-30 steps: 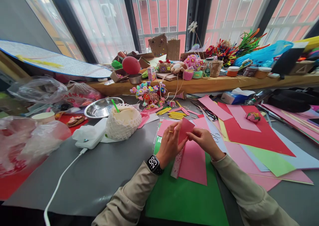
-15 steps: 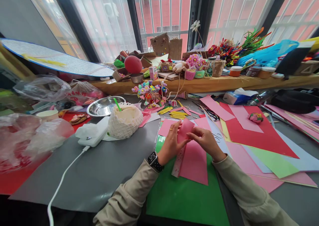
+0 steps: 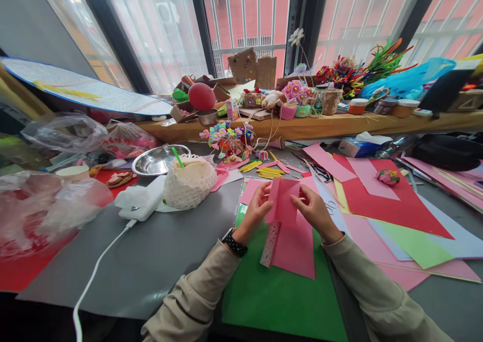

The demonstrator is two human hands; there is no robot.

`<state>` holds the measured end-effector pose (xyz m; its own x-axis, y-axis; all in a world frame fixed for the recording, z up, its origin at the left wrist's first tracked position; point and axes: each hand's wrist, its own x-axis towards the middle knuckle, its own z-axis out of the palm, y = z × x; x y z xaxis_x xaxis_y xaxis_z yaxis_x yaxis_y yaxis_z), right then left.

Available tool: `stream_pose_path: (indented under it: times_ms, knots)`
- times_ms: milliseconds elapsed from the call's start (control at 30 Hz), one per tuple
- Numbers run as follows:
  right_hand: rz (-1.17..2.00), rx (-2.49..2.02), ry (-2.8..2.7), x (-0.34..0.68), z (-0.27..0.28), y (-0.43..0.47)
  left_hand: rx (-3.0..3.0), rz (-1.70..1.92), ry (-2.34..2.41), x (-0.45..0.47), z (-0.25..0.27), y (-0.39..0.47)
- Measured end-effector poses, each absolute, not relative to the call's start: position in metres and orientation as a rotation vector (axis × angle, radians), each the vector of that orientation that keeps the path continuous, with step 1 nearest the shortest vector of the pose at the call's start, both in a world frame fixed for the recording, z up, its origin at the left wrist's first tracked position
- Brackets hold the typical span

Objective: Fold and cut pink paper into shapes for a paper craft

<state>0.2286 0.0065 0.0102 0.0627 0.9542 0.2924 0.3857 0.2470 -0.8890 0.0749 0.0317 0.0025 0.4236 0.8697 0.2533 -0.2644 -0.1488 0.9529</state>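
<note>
A folded piece of pink paper is held up between both hands, a crease running down it. My left hand grips its left edge, fingers behind and thumb in front. On the right edge, my right hand pinches the same sheet. Below it lies a larger pink sheet, and beside that a speckled white-and-pink strip. Both rest on a green sheet. Scissors lie just right of my right hand, partly over pale paper.
Red card, light green paper and other sheets spread to the right. A netted white bundle, a steel plate and a white device with a cable stand left. Crafted flowers sit behind.
The pink paper has been opened out and now faces me as a wider, creased piece. My hands have moved apart to its two side edges.
</note>
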Motion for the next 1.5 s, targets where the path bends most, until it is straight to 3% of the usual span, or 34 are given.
stream_pose_path:
  times_ms: [833, 1500]
  knots:
    - [0.358, -1.188, -1.539, 0.224, 0.033, -0.012, 2.297, 1.318, 1.028, 0.082, 0.041, 0.014]
    - [0.368, -1.175, -1.493, 0.223, 0.033, -0.015, 2.387, 1.482, 0.944, 0.089, 0.036, 0.007]
